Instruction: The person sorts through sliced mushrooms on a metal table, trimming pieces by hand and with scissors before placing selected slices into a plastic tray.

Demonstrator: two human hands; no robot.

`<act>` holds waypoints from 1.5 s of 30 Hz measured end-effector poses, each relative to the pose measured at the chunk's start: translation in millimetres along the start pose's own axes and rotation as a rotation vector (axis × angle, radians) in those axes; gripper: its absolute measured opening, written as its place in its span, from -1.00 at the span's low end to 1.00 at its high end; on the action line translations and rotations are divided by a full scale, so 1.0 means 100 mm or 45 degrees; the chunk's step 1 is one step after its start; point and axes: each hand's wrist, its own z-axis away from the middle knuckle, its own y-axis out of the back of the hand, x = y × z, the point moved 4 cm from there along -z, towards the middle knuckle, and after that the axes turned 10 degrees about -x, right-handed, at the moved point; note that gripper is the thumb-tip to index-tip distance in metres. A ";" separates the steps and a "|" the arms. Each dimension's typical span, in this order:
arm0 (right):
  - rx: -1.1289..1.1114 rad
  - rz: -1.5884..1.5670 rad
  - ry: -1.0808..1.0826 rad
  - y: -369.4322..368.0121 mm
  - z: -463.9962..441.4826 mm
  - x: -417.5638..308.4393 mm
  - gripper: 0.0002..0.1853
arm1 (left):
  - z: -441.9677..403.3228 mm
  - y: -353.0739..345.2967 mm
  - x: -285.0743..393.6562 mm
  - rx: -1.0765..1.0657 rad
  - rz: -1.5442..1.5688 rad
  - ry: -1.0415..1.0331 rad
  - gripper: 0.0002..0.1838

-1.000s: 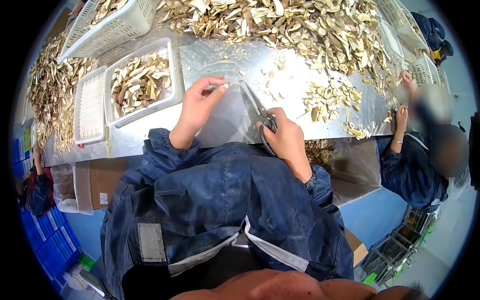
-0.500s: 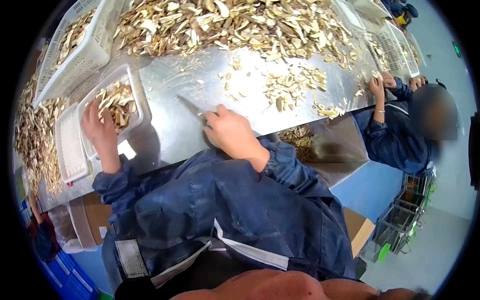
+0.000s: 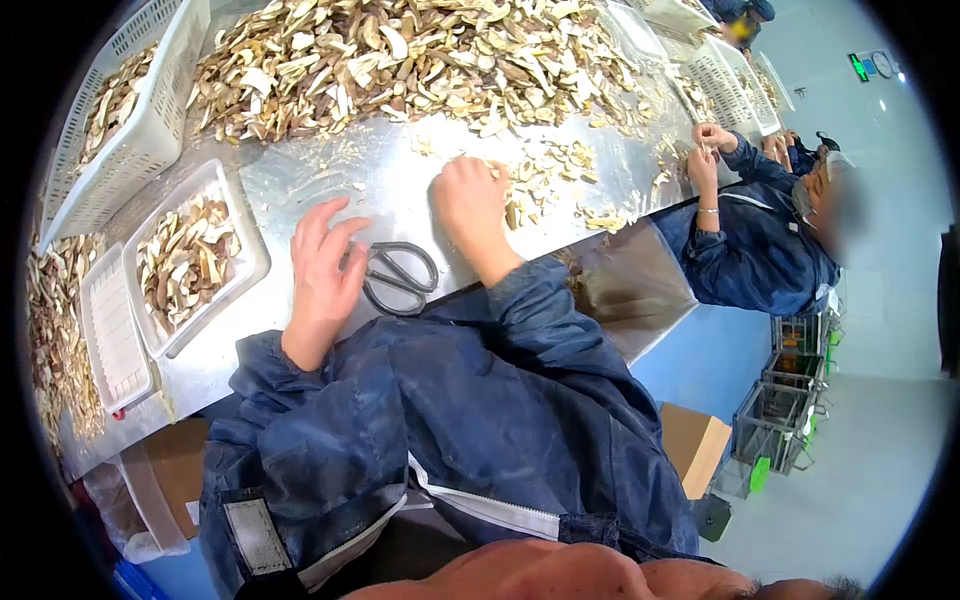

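My left hand (image 3: 325, 262) hovers over the metal table (image 3: 285, 185), fingers spread and holding nothing. Beside it, black-handled scissors (image 3: 400, 279) lie near the table's front edge; neither hand grips them. My right hand (image 3: 470, 203) is down at the left end of a small group of pale mushroom slices (image 3: 550, 170). Its fingers are curled inward, and whatever they pinch is hidden under the hand. To the left, a white plastic tray (image 3: 257, 250) holds brown and cream mushroom slices (image 3: 190, 262).
A large heap of dried mushroom slices (image 3: 420, 65) covers the table's far side. A white perforated basket (image 3: 160, 130) stands at the left, a shallow white tray (image 3: 112, 325) beside the filled one. At the right a co-worker (image 3: 760, 235) works at the table. An open lined box (image 3: 640, 285) sits below the edge.
My left hand has come out of the white tray and moved right. My right hand has let go of the scissors and moved forward to the small slices. The view has shifted slightly.
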 end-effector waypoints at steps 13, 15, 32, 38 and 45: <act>0.302 -0.445 -0.361 0.11 -0.36 1.88 -0.65 | -0.55 -0.40 0.01 0.126 0.172 -0.209 -0.75; 0.314 -0.671 -0.442 -0.05 -0.69 2.02 -0.65 | -0.57 -0.42 -0.09 0.173 0.210 -0.194 -0.77; 0.341 -1.303 -0.548 -0.52 -1.02 0.77 -0.58 | -0.56 -0.37 -0.24 0.207 0.383 -0.105 -0.81; 0.025 -1.239 -0.161 -0.24 -0.87 0.24 -0.55 | -0.53 -0.36 -0.26 0.248 0.378 -0.107 -0.82; 0.128 -1.014 -0.315 0.39 -0.80 0.60 -0.80 | -0.51 -0.34 -0.26 0.270 0.380 -0.118 -0.83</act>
